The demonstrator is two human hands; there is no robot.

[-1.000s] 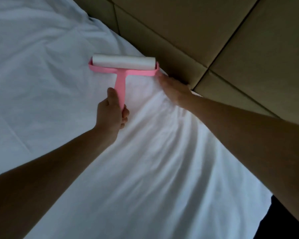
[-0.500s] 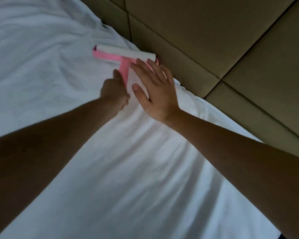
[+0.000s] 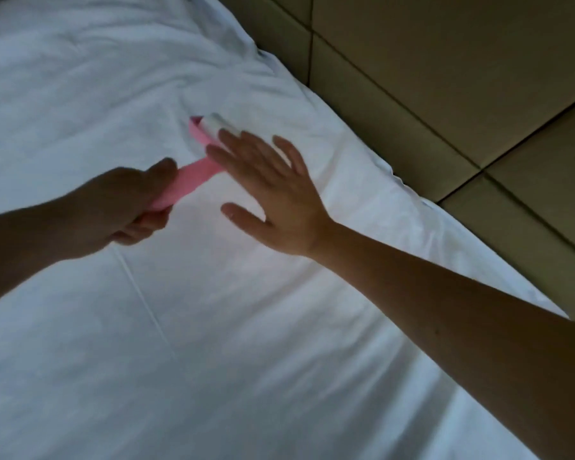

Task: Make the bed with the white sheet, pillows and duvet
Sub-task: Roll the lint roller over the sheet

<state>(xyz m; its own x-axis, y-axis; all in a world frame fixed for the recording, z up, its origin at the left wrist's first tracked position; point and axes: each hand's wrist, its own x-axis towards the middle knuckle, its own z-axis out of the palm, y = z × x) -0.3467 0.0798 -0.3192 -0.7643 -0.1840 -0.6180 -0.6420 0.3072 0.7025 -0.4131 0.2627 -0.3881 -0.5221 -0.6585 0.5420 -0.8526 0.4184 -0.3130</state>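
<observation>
Smoothing of white sheet (image 3: 279, 343) nr headboard (image 3: 445, 78).
L hand (image 3: 130, 207) is wrapped round pink roller (image 3: 193, 180), handle aimed up-right; R hand (image 3: 273, 200) is spread flat just right of it, fingers straight.

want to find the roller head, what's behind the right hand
The right hand hides most of the pink lint roller head; only one roll end and the handle, held by the left hand, show, over the white sheet.
</observation>
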